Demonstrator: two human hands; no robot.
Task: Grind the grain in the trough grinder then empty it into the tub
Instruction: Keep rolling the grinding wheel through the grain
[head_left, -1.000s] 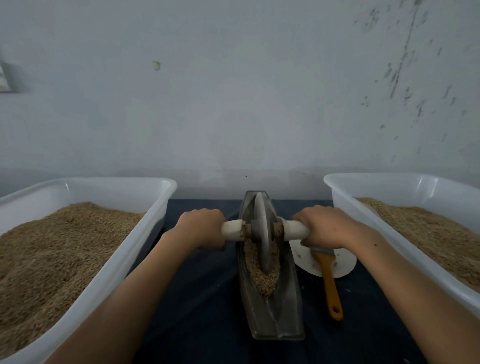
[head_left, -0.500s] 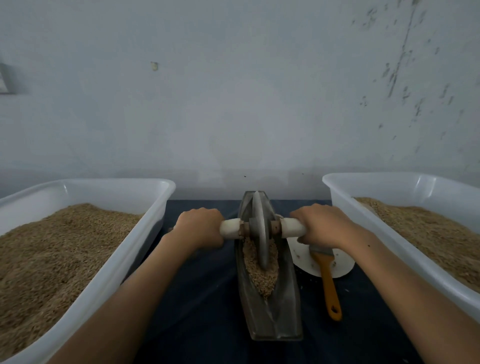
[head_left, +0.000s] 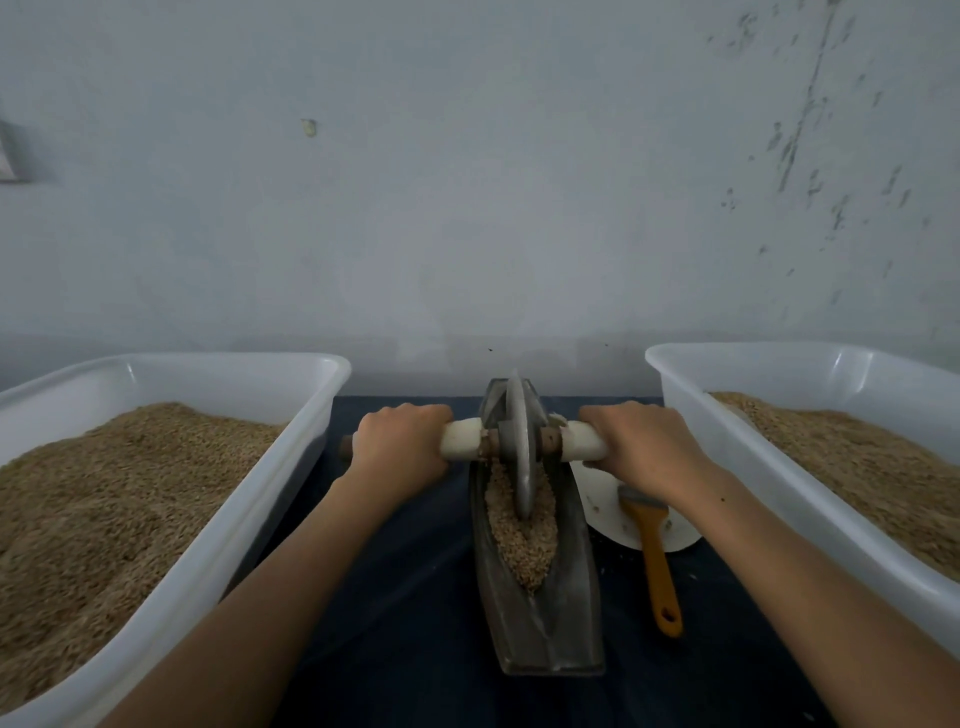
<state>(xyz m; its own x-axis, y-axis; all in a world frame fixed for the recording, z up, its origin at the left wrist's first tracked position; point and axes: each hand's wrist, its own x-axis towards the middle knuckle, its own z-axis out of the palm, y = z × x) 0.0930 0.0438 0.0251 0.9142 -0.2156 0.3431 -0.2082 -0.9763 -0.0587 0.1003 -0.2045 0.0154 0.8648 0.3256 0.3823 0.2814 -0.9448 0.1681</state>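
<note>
Grinding under way: I have my left hand (head_left: 397, 447) and right hand (head_left: 641, 444) each wrapped around an end of the white axle (head_left: 519, 441), fingers curled over the top, well apart with the wheel (head_left: 521, 447) upright between them. The wheel stands toward the 12 o'clock end of the trough (head_left: 540, 613), its rim sunk in the grain (head_left: 522, 545), which is heaped from the wheel back toward 6 o'clock. The trough runs 12 to 6 on the dark cloth (head_left: 415, 597) between two tubs: left tub (head_left: 291, 467) at 9 o'clock, right tub (head_left: 727, 441) at 3 o'clock, both already holding grain.

To do this stroke well, I judge both hands should press down evenly so the wheel stays vertical and does not ride up a trough wall, then roll the full length toward 6 o'clock through the heap, slowly enough that kernels are not flung over the edges. A brush (head_left: 655, 561) lies on a white plate (head_left: 602, 514) at 4 o'clock, handy for sweeping out the trough at emptying.
</note>
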